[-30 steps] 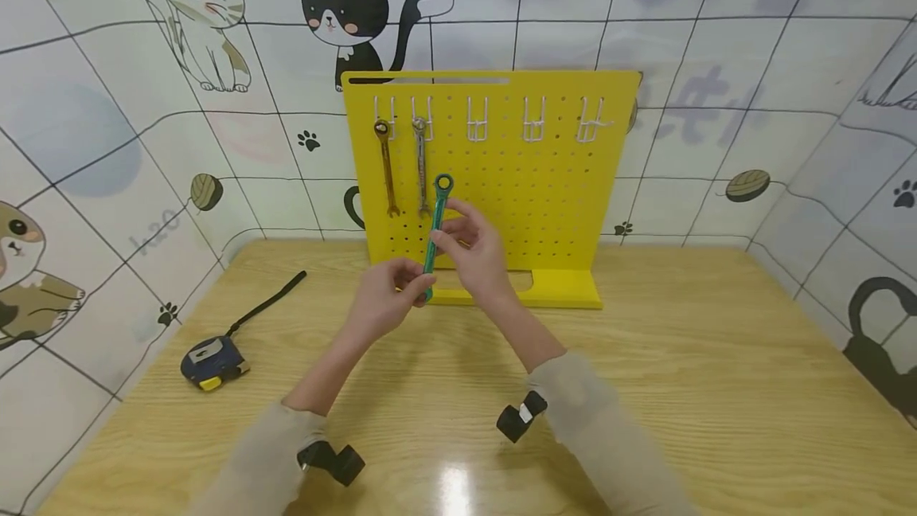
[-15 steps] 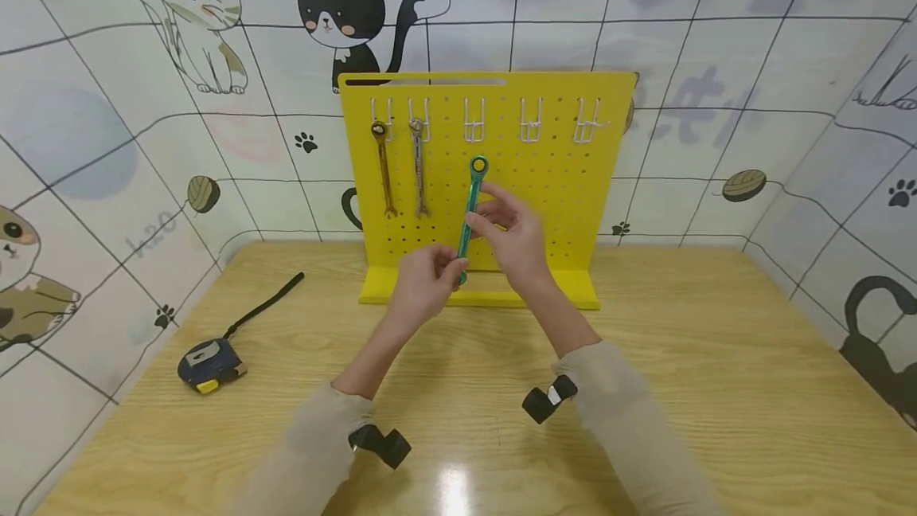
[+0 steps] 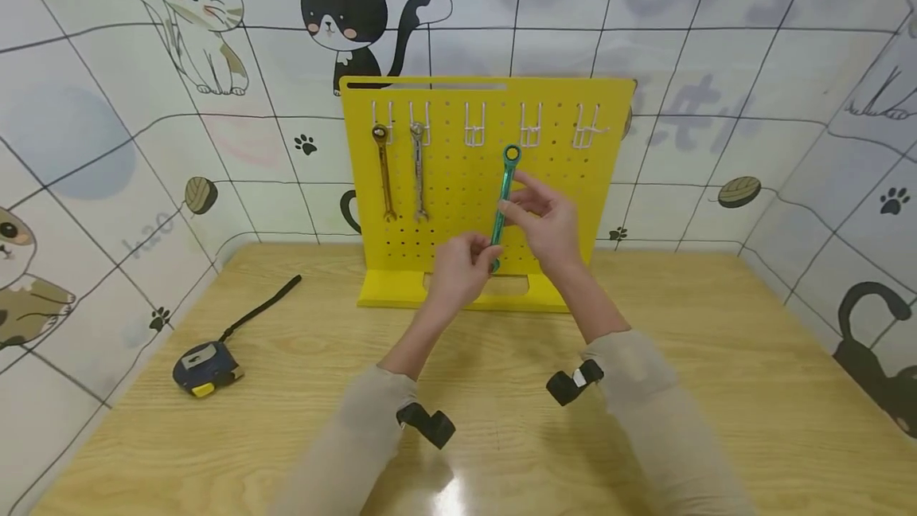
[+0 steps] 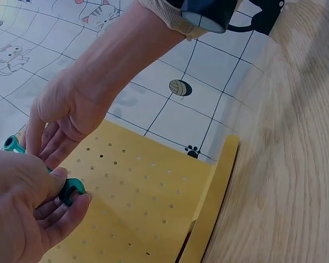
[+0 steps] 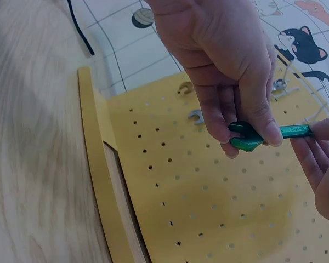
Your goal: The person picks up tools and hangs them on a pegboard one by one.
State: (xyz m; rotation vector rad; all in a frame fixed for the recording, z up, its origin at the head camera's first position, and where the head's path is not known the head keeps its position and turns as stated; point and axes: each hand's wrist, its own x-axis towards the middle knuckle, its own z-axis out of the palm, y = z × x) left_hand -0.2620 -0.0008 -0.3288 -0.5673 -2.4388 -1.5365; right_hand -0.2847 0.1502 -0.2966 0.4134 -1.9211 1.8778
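A green combination wrench point(image 3: 505, 189) is held up in front of the yellow pegboard point(image 3: 458, 181), ring end upward and leaning slightly right. My left hand point(image 3: 462, 269) pinches it near its open-jawed lower end, which shows past the fingertips in the left wrist view as a green hook shape point(image 4: 72, 192). Higher on the shaft, my right hand point(image 3: 552, 225) grips it between thumb and fingers. The ring end overlaps the board just below the fourth white hook point(image 3: 530, 127). A gold-coloured wrench point(image 3: 385, 173) and a silver wrench point(image 3: 419, 173) hang from the two leftmost hooks.
More white hooks line the board's top, among them a middle hook point(image 3: 474, 126) and a rightmost hook point(image 3: 586, 127). The board's yellow foot point(image 3: 390, 291) stands on the wooden table point(image 3: 680, 388). At left lies a blue tape measure point(image 3: 206, 369) with a black strap.
Both hands have carried the green wrench rightward and a little upward, from beside the silver wrench to below the fourth hook. The hanging wrenches stay in place.
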